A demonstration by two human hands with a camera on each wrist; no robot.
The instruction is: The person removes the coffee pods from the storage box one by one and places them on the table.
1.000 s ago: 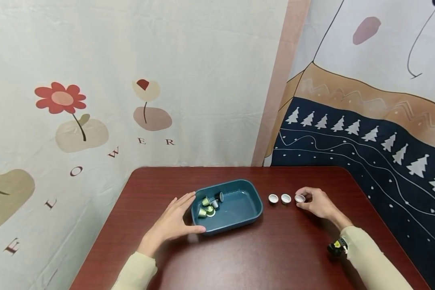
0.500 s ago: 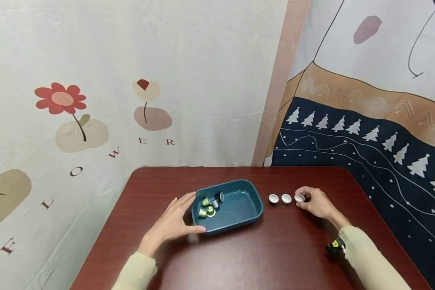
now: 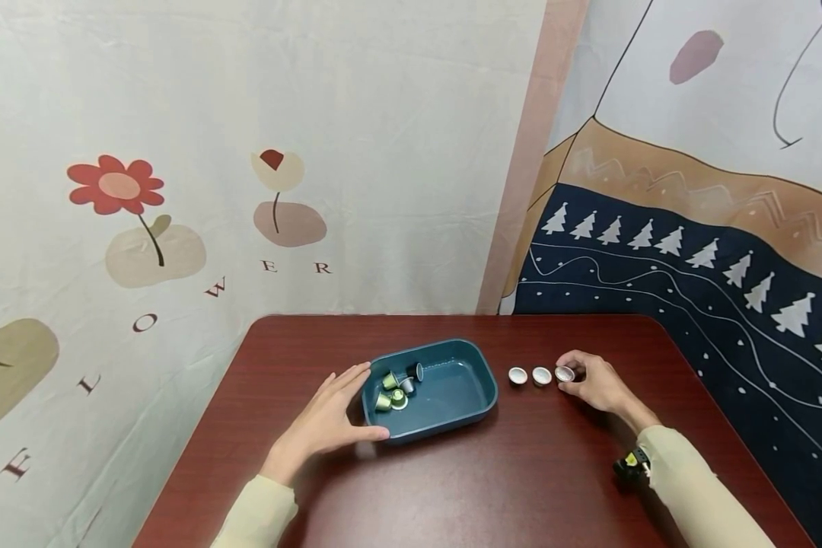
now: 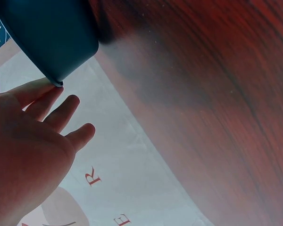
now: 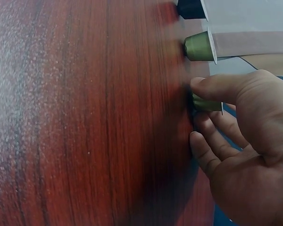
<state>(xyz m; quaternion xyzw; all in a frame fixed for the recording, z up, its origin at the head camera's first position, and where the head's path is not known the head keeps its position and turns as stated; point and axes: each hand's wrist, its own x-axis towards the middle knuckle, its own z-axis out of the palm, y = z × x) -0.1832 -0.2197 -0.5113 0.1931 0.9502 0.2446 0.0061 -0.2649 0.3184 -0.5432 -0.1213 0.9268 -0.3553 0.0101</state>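
Observation:
In the head view, my left hand point(image 3: 325, 422) rests against the left end of a blue tray point(image 3: 482, 407), fingers mostly straight, thumb at the near corner. The left wrist view shows its fingertips point(image 4: 56, 87) touching the tray's rim. My right hand point(image 3: 596, 384) pinches a green coffee capsule point(image 5: 208, 104) between thumb and fingers, its pale lid side up, at the table surface. It is the rightmost of a row of 3. Beside it stand another green capsule point(image 5: 199, 48) and a dark capsule point(image 5: 191, 8), upside down with lids up.
Several capsules point(image 3: 390, 380), green, silvery and dark, lie tumbled in the tray's left part. The reddish-brown wooden table point(image 3: 466, 487) has its far edge against a printed cloth wall point(image 3: 397, 152). A dark-blue tree-patterned cloth point(image 3: 657, 281) hangs behind on the right.
My right hand, holding the capsule, has shifted very slightly left toward the other two. My left hand and the tray stay as they were.

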